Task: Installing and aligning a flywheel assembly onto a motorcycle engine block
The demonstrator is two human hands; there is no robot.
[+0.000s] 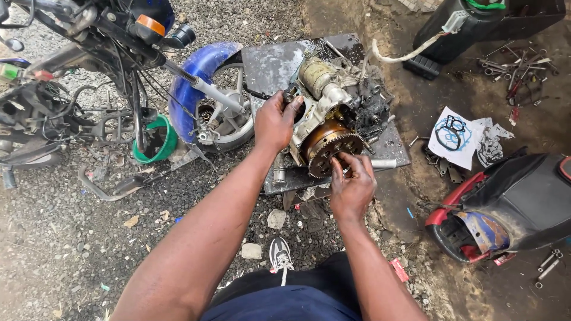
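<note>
Ground: gravel, dark metal plate [273, 62].
Left hand [275, 122]: grip closed on engine casing [318, 98].
Right hand [352, 184]: fingers pinching toothed bronze wheel [330, 145].
Packaging: white gasket sheet [455, 134], right.

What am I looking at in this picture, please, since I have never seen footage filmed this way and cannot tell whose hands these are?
The single picture comes from a camera worn on a person's head, looking down, so both arms are that person's own. The left hand grips the upper edge of a greasy motorcycle engine, which rests on a dark metal sheet laid on gravel. The right hand has its fingertips on a round toothed part on the engine's side. To the left stands a stripped motorcycle with a blue front mudguard. To the right lie a sheet holding gaskets, scattered wrenches and a removed seat section.
</note>
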